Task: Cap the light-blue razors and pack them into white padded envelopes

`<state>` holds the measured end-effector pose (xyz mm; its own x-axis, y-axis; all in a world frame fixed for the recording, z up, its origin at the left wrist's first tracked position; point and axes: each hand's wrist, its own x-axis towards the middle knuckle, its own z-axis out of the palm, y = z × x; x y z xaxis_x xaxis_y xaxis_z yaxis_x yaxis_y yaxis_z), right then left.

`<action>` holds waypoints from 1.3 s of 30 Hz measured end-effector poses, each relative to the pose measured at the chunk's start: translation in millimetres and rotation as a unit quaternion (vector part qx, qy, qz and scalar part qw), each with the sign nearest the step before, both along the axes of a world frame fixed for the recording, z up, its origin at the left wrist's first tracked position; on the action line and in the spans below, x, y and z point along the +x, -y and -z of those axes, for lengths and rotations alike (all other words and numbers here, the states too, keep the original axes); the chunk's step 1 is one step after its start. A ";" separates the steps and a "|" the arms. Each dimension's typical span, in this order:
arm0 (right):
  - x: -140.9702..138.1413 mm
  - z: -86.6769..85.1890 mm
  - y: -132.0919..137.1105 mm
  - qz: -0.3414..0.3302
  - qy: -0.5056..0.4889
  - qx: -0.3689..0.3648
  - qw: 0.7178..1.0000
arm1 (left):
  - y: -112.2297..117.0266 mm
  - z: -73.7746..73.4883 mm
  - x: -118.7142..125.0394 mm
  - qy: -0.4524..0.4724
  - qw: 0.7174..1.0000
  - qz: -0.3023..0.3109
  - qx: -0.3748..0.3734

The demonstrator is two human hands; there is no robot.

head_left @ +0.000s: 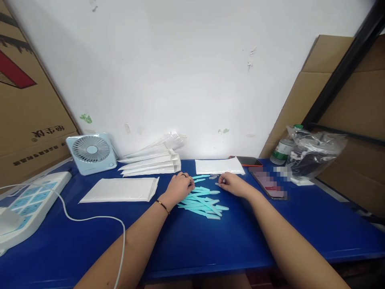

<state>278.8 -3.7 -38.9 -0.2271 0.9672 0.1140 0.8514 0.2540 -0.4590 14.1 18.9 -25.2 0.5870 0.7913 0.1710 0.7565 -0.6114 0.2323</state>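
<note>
Forearms [141, 241], bare, reached forward over a blue table [210, 249]. Turquoise sticks [207, 204] lay crossed between them; a sideways brush could have scattered the pile. Left hand [179, 187] lay palm down, fingers curled; its hold could not be told. Right hand [233, 184] narrowly pinched a small clear piece [217, 184].

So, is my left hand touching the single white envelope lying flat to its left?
Apart. The head view shows a strip of blue tabletop between your left hand and the white envelope.
</note>
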 end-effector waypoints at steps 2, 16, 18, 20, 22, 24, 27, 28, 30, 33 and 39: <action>0.5 -0.4 1.5 0.004 -0.014 -0.022 1.000 | -0.8 0.5 0.0 0.010 0.999 -0.005 -0.035; -21.6 -12.1 11.6 -0.044 -0.275 -0.073 0.958 | -5.1 -2.2 -3.1 0.101 0.993 -0.043 -0.039; -25.6 -10.7 11.8 -0.048 -0.271 -0.075 0.958 | -3.1 -2.4 -1.4 0.105 0.993 -0.038 -0.037; -30.2 -9.9 12.9 -0.055 -0.276 -0.085 0.956 | 0.0 -3.0 0.7 0.106 0.993 -0.030 -0.032; -34.2 -10.2 14.7 -0.067 -0.281 -0.095 0.953 | 3.9 -4.2 3.1 0.100 0.994 -0.019 -0.029; -35.2 -11.0 15.7 -0.084 -0.274 -0.104 0.952 | 7.4 -5.8 4.6 0.088 0.996 -0.004 -0.032; -28.7 -10.3 12.4 -0.073 -0.226 -0.073 0.969 | 8.6 -7.2 3.7 0.078 0.997 -0.004 -0.024; -25.1 -9.3 9.8 -0.053 -0.196 -0.037 0.978 | 7.5 -7.0 2.4 0.075 0.997 -0.015 -0.015; -18.2 -6.1 3.4 -0.008 -0.120 0.045 0.992 | 3.9 -5.4 -0.9 0.060 0.997 -0.046 0.006; -13.2 -0.8 -4.8 0.016 -0.029 0.085 0.996 | -1.9 -1.6 -5.5 0.030 0.997 -0.073 0.007; -17.7 1.0 -4.5 0.006 -0.014 0.049 0.999 | -4.4 0.5 -5.5 0.002 0.999 -0.047 0.004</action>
